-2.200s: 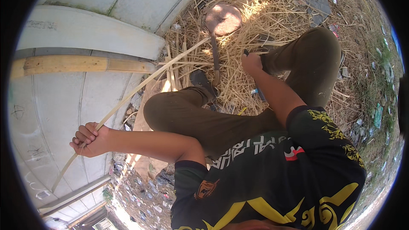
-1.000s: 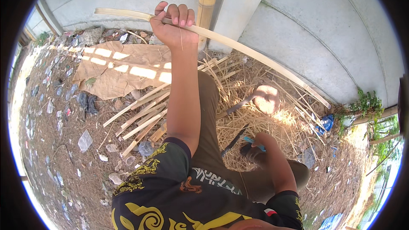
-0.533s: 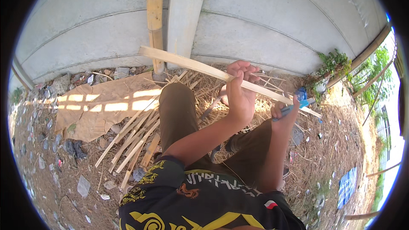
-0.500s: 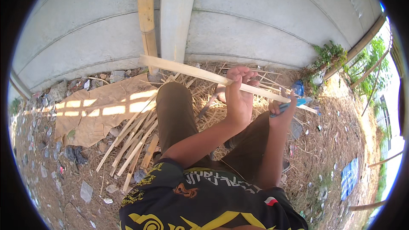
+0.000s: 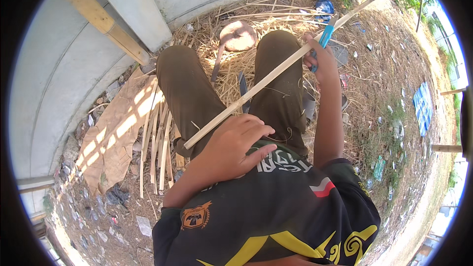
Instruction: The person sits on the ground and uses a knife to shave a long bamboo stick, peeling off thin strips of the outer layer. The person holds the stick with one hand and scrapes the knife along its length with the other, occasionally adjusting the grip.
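A long pale bamboo strip (image 5: 266,80) slants across my lap, its near end by my left knee and its far end up to the right. My right hand (image 5: 321,61) is closed around a light-blue utility knife (image 5: 322,38) and the strip together; the knife's blade points away, over the strip. My left hand (image 5: 235,143) is off the strip, in front of my shirt, palm down with its fingers apart and holding nothing. The strip's near end passes just beyond that hand.
Between my knees stand a round wooden block (image 5: 237,36) with a long dark blade (image 5: 217,64) against it, and shavings. Cut strips (image 5: 160,152) and a brown sheet (image 5: 116,135) lie left. A concrete wall (image 5: 133,5) rises ahead; litter dots the ground.
My left hand has let go of the strip and come down toward my shirt. The strip has swung to a steeper slant, its left end now near my lap. My view has turned rightward and down.
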Available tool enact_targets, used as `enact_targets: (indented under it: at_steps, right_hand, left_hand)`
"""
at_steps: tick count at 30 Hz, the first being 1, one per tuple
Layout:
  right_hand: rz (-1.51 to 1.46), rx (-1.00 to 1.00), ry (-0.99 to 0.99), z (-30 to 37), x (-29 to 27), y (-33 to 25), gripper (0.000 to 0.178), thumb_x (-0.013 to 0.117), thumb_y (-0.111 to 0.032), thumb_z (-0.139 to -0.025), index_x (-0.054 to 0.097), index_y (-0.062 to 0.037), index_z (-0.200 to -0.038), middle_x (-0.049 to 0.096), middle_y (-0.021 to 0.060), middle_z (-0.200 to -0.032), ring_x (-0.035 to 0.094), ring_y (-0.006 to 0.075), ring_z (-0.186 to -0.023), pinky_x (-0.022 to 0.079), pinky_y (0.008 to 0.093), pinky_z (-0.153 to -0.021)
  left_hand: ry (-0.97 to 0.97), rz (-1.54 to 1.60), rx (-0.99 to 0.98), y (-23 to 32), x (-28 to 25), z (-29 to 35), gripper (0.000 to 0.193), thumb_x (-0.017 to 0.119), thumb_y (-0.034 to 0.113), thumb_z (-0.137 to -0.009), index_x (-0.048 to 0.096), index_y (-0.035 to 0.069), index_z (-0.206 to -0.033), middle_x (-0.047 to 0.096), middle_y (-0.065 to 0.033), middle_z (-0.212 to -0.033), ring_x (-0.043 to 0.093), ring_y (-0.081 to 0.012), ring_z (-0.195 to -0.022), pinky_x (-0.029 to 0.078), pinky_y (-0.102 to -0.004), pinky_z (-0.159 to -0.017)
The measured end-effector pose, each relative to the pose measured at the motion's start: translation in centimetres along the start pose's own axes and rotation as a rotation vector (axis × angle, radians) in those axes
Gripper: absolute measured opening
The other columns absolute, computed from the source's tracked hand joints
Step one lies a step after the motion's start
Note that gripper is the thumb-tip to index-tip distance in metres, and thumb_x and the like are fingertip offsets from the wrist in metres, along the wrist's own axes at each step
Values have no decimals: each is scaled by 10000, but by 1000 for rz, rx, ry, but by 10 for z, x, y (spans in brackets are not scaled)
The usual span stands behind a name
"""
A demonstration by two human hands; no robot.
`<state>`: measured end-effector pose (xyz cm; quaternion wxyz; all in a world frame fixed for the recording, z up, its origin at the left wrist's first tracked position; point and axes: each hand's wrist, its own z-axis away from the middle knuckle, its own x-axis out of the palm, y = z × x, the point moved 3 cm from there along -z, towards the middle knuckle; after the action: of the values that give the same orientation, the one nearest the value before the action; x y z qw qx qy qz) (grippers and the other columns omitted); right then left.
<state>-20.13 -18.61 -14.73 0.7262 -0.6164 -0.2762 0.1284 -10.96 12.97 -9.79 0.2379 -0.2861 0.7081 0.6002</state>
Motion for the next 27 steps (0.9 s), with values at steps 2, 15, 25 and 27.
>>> enact_targets:
  at_steps: [2,15,25,27]
  right_hand:
    - [55,49,-40,-5,0,6,308,692,-263,-954,659,24,-1059,505,6,-659,375,64,-446,347,248,-449]
    - [66,56,-105,-9,-15,17,295,711,-294,-954,649,-17,-1035,504,-1,-667,356,40,-454,321,222,-457]
    - [324,115,73,13,-22,24,482,515,-497,-1030,615,-30,-1091,439,-28,-639,364,54,-462,317,243,-440]
    - [257,89,73,16,-22,28,474,509,-486,-1036,616,-28,-1089,419,-34,-631,359,54,-463,312,237,-438]
  left_hand:
    - [274,-197,-15,-10,-6,11,452,660,348,-947,605,4,-1234,676,-155,-1062,631,-328,-1043,464,-427,-948]
    - [52,-76,-417,-61,20,34,215,600,267,-981,641,57,-961,622,-113,-758,552,-301,-724,381,-391,-774]
    - [140,116,-559,-72,33,33,222,559,249,-1008,595,30,-1005,647,-146,-730,601,-333,-667,448,-421,-647]
    - [69,189,-572,-71,27,30,246,547,267,-1022,587,25,-1015,644,-154,-730,604,-328,-658,454,-407,-647]
